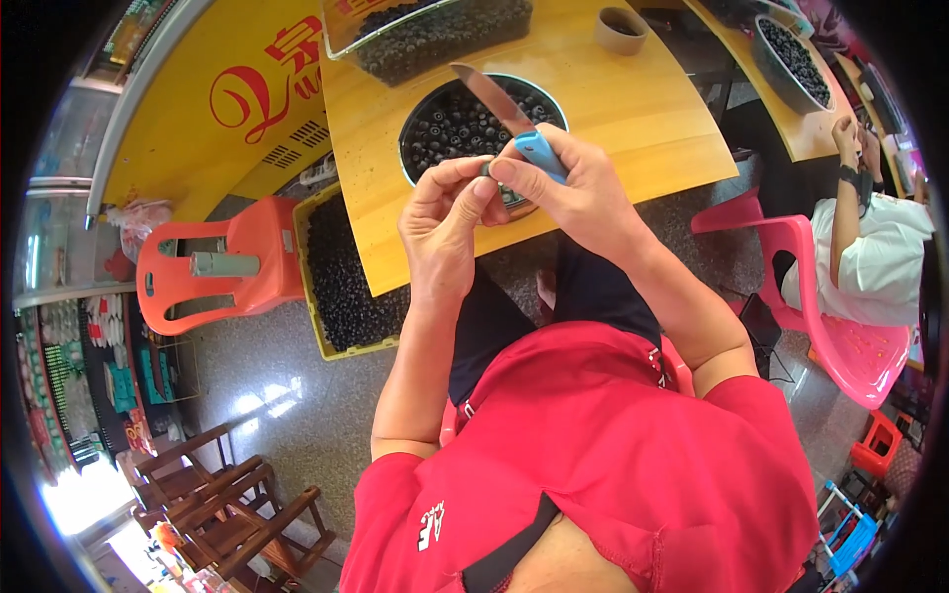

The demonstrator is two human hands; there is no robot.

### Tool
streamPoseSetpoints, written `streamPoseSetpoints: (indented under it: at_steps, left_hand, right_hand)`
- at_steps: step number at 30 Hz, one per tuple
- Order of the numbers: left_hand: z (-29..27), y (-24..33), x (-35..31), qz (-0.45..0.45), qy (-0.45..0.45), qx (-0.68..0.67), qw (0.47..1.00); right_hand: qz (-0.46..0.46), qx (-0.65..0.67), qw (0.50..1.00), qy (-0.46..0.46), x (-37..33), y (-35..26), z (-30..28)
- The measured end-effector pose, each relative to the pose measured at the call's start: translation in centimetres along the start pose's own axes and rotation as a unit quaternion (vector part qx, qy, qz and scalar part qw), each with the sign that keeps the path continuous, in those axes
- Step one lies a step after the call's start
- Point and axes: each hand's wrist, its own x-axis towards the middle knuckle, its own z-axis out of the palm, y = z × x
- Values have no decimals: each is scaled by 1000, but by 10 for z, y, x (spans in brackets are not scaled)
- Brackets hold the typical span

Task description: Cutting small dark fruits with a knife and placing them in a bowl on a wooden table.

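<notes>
My right hand point(583, 183) is closed around the blue handle point(539, 155) of a knife, its blade point(491, 99) pointing up and to the left over a basin. At the fingertips of both hands is a small dark round piece point(486, 169), pinched by my left hand point(445, 212) with the right thumb against it. Too little of it shows to name its kind. Just beyond, the dark-rimmed round basin point(403, 148) holds many small dark round pieces point(460, 128), some with pale rings. The basin stands on the yellow wooden table point(652, 119).
A clear tub point(435, 49) of similar dark pieces and a brown cup point(621, 32) stand farther back. Left of the table, a yellow crate point(321, 326) sits beside an orange chair point(222, 262). At right, another person point(865, 247) sits on a pink chair point(816, 296).
</notes>
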Motion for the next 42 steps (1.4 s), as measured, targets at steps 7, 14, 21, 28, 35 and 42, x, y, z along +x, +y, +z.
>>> streamPoseSetpoints:
  at_steps: [7,14,21,28,35,42]
  left_hand:
    - [-10,4,-6,38,-1,-5,999]
    - [-78,25,-20,97,139,-34,985]
    - [-269,-68,-93,-71,453,118,881]
    - [-345,-123,-157,-127,624,65,768]
    - [-200,-2,-44,78,325,265,904]
    - [-60,38,35,121,-145,471,862]
  right_hand:
    - [46,186,981,-27,1,2,13]
    - [36,28,992,114,1,4,-3]
    - [63,51,984,161,2,70,-83]
    - [99,-7,964,246,5,108,-87]
    - [18,1,951,309,-1,116,-85]
    - [-10,-24,956,294,-3,119,-80]
